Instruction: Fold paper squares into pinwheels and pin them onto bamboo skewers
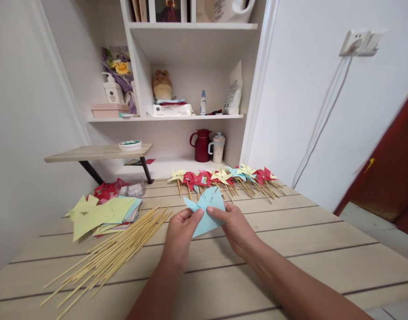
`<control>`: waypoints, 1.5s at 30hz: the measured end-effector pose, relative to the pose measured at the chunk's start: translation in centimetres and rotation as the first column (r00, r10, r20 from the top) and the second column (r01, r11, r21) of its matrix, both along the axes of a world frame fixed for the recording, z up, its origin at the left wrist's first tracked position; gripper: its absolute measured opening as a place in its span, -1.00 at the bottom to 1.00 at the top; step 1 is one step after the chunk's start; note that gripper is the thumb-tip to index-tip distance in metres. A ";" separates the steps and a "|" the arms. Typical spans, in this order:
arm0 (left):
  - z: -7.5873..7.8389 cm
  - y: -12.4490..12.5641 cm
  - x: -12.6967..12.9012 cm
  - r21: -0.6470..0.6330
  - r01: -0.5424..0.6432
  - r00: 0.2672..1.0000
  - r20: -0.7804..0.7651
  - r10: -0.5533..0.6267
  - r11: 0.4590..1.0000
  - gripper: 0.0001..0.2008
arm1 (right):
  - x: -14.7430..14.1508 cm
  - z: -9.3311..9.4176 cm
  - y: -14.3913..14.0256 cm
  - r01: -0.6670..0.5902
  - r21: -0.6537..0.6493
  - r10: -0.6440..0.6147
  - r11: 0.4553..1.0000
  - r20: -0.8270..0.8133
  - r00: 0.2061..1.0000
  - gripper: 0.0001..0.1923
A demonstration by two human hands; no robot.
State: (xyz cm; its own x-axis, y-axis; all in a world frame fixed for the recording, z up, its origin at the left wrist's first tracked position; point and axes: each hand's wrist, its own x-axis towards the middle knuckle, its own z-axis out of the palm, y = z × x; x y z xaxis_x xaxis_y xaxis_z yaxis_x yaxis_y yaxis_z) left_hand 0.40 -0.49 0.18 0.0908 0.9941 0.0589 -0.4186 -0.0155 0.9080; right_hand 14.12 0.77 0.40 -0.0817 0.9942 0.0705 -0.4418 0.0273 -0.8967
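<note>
Both hands hold one light blue paper square [205, 211] above the wooden table [290, 249], its corners folded toward the middle like a pinwheel. My left hand [179, 235] pinches its lower left side with thumb on top. My right hand [235, 226] grips its right side, thumb pressing near the centre.
A pile of bamboo skewers [113, 251] lies at the left. Behind it sits a stack of cut yellow, blue and red paper [103, 211]. A row of finished pinwheels on sticks [224, 178] lies along the table's far edge. Shelves with a red jug [201, 145] stand behind.
</note>
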 end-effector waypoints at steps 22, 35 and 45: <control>0.3 0.7 -1.8 -0.119 -0.219 0.972 0.057 0.227 0.968 -0.68 | 1.7 1.0 0.0 0.002 0.302 -0.087 0.953 0.270 0.959 -0.55; 0.2 0.5 -1.9 -0.169 -0.090 0.995 0.014 0.094 0.981 -0.62 | 2.4 0.7 0.6 -0.210 0.222 0.108 0.952 0.398 0.911 -0.68; 0.0 0.6 -2.0 -0.098 -0.148 0.989 -0.041 0.145 0.984 -0.61 | 2.6 0.7 0.4 -0.246 0.356 0.035 0.901 0.507 0.861 -0.85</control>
